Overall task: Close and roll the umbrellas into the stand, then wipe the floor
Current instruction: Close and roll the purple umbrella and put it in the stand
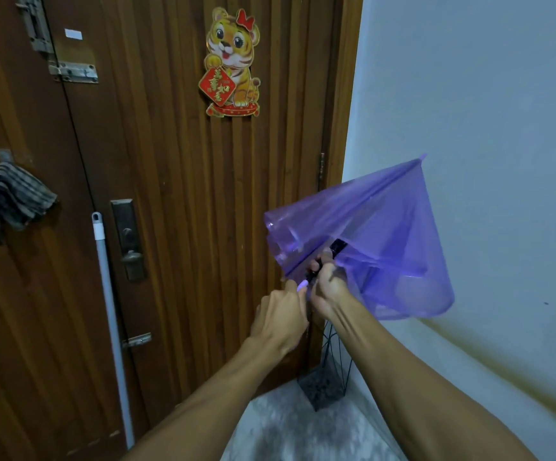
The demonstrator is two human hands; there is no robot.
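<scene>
Two bare hands meet at the shaft of a purple see-through umbrella (379, 234), held up just right of the wooden door (177, 194) and in front of the pale wall (486, 94). Its canopy is half folded, a loose cone with the tip pointing up and right, away from the door, and the open rim sagging toward the lower right. The right hand (328, 287) has its grip clamped round the dark shaft under the canopy, fingers curled. The left hand (281, 314), nearer the door, reaches in beside it; its fingers seem to pinch a small purple piece at the foot of the shaft, though blur there makes this hard to tell for sure. Below the hands, at the foot of the door on its hinge side, stands a black wire umbrella stand (325, 384) on the pale mottled floor (286, 434), in the corner against the wall. On the door hangs a tiger decoration (231, 61), high and above the hands. A lock plate with handle (127, 239) sits on the door's left edge, and a grey mop handle (110, 327) leans just left of it. Farther left of the door leaf, a striped cloth (10, 197) hangs from a hook, with a metal bolt (74, 72) above it.
</scene>
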